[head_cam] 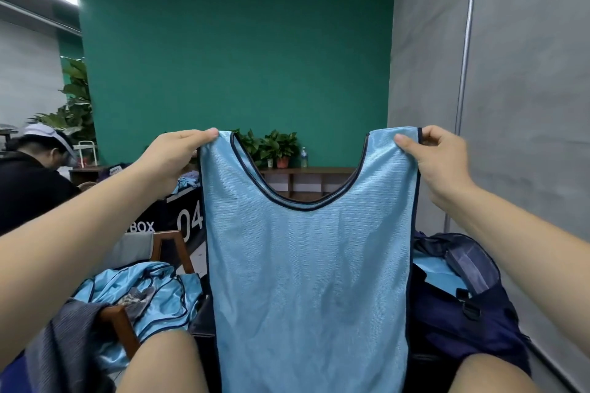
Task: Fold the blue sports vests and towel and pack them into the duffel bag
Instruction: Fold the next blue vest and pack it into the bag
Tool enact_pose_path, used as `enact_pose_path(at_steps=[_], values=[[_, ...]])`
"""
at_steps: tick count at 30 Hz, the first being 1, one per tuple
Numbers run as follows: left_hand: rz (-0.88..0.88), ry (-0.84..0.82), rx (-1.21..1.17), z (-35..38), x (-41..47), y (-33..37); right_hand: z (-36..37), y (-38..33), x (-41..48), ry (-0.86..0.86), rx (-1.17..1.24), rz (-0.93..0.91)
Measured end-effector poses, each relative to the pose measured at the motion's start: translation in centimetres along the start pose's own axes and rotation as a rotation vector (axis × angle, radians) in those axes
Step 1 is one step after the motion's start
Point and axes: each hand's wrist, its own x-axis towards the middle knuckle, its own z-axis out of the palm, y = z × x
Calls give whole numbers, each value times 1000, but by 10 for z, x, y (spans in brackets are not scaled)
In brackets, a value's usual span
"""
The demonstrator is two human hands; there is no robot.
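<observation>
- Head view: you hold one blue vest [309,281] up before you; it hangs flat and unfolded down between your knees.
- Your left hand [172,158] pinches its left shoulder strap, fingers closed on the cloth.
- Your right hand [437,159] pinches the other strap likewise.
- The dark duffel bag [459,303] sits at your right with blue fabric inside; crumpled vests [150,293] lie heaped at your left.
</observation>
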Motion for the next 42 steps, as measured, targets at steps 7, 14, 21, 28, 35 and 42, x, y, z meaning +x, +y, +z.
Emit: enact_pose_path(at_steps=[7, 14, 21, 28, 35, 42], values=[[46, 5, -73, 4, 4, 3, -3, -5, 9, 13, -58, -44], [89, 93, -81, 4, 18, 10, 2, -10, 20, 18, -19, -29], [88, 161, -28, 11, 51, -32, 28, 31, 34, -17, 27, 106], [-79, 68, -29, 17, 110, -94, 68, 95, 68, -43, -30, 260], [-167, 75, 9, 31, 174, -159, 105, 162, 107, -52, -71, 376], [-334, -22, 176, 47, 223, -247, 144, 263, 121, -33, -147, 451]])
